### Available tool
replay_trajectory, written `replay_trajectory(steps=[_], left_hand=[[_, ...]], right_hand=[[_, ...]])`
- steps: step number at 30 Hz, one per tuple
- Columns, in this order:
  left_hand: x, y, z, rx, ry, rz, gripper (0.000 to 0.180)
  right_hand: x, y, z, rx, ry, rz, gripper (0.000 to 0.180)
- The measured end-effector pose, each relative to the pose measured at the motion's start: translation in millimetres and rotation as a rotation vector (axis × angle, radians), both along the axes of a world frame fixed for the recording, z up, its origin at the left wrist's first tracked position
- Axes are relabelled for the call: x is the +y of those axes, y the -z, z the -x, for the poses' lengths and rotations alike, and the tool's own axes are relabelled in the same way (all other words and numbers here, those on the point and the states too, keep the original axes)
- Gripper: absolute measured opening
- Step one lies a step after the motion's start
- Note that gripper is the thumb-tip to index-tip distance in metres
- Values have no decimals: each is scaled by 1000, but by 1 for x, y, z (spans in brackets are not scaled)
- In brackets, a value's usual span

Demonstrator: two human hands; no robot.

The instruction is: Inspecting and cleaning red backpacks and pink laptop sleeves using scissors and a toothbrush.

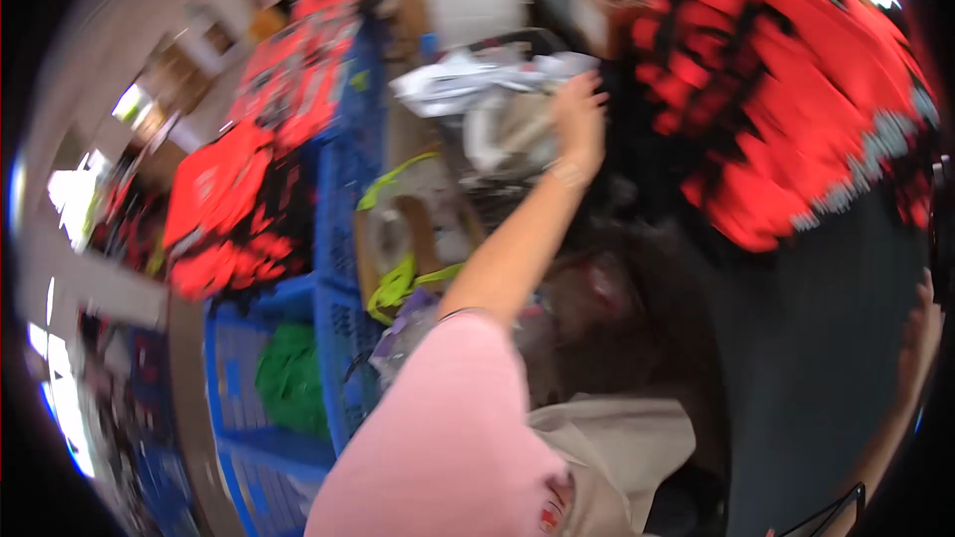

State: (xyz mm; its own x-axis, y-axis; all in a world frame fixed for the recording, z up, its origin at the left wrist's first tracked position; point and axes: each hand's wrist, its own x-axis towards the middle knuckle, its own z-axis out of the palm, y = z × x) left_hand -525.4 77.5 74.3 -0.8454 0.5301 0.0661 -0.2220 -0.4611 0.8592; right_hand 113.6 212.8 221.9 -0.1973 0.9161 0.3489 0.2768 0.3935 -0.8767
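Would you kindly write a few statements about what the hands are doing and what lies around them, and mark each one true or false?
1. The left hand reaches out toward a pile of white plastic bags. True.
2. The left arm is covered by a long black sleeve down to the wrist. False: the pink sleeve is short and the forearm is bare.
3. Blue plastic crates stand to the left of the outstretched arm. True.
4. The large garment at upper right is plain yellow. False: it is red with black markings.
5. The right hand holds a white bag. False: it shows at the right edge against a dark surface, its grip unclear.
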Motion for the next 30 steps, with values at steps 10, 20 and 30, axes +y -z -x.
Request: replay_trajectory(steps=[10, 20, 30], left_hand=[[-189, 160, -211, 273, 403, 543, 41], [-214, 113, -322, 771, 968, 453, 31], [-208, 130, -334, 877, 980, 589, 32]], right_hand=[[-242, 50, -13, 17, 743, 236, 26], [-373, 82, -218, -215, 1272, 156, 29], [-375, 172, -346, -658, 1547, 272, 60]])
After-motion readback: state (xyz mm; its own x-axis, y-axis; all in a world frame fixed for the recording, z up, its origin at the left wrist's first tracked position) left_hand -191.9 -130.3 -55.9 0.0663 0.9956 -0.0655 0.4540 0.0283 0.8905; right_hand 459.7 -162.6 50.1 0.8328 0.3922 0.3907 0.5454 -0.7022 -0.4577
